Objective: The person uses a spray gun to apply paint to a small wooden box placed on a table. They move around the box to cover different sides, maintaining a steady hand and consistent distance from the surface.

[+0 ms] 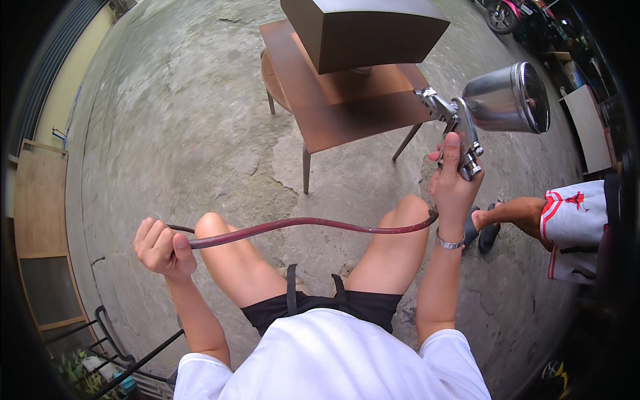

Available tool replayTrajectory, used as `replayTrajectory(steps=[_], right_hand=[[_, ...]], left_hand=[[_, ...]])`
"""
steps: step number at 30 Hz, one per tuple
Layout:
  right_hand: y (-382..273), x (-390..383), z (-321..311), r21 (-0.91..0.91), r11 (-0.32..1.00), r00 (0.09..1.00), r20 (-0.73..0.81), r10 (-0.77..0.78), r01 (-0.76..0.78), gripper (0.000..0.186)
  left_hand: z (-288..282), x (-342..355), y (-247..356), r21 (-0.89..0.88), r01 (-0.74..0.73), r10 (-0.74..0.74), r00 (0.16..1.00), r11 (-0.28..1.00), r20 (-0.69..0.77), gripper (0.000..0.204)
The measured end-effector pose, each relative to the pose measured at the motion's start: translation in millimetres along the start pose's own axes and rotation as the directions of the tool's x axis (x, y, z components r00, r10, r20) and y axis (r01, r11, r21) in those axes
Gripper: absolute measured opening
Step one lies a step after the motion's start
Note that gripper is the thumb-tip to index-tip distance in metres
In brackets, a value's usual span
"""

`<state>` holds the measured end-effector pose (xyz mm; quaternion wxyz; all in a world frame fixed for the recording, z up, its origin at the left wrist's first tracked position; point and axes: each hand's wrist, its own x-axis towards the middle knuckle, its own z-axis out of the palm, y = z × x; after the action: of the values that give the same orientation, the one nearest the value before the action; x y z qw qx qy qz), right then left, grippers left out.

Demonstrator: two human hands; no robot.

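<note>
My left hand (164, 248) is closed round a dark red hose (300, 221), which runs across above my knees toward my right hand. My right hand (453, 180) grips a silver spray gun (453, 120) by its handle, its metal cup (499, 100) on the right and its nozzle pointing forward and left. Just beyond the nozzle stands a brown wooden table (323, 127) on slim legs, with a dark brown boxy piece (370, 41) on it, its top cut off by the frame edge.
A chair (272, 83) stands behind the table's left side. Another person's legs (517, 217) are at the right. A motorbike (501, 17) and leaning boards (587, 127) stand along the upper right. A wooden-framed panel (41, 207) and black metal bars (140, 360) are at the left.
</note>
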<state>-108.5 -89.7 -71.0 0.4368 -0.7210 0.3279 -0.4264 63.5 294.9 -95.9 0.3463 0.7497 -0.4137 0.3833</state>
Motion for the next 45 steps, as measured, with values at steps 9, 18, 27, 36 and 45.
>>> replayTrajectory(steps=[9, 18, 27, 36, 45], right_hand=[[24, 59, -33, -0.107, 0.994, 0.974, -0.227, -0.002, -0.023, 0.045], [-8, 28, -35, 0.038, 0.998, 0.983, -0.173, 0.058, -0.052, 0.046], [-39, -57, -6, 0.162, 0.985, 0.971, 0.238, 0.014, -0.054, 0.047], [-65, -82, 9, 0.352, 0.936, 0.841, 0.505, -0.197, 0.008, 0.039], [-36, -26, 8, 0.068, 0.996, 0.991, 0.116, -0.069, 0.061, 0.042]], left_hand=[[27, 0, 19, -0.106, -0.049, 0.054, 0.998, 0.993, 0.041, 0.052], [28, -6, 13, -0.134, 0.025, -0.027, 1.0, 0.991, -0.008, 0.057], [-2, -2, -23, 0.001, 0.092, -0.091, 0.986, 0.996, -0.141, 0.059], [-19, -2, -34, 0.083, 0.124, -0.105, 0.973, 0.989, -0.208, 0.057], [-6, -3, -14, 0.059, 0.071, -0.065, 0.992, 0.996, -0.109, 0.059]])
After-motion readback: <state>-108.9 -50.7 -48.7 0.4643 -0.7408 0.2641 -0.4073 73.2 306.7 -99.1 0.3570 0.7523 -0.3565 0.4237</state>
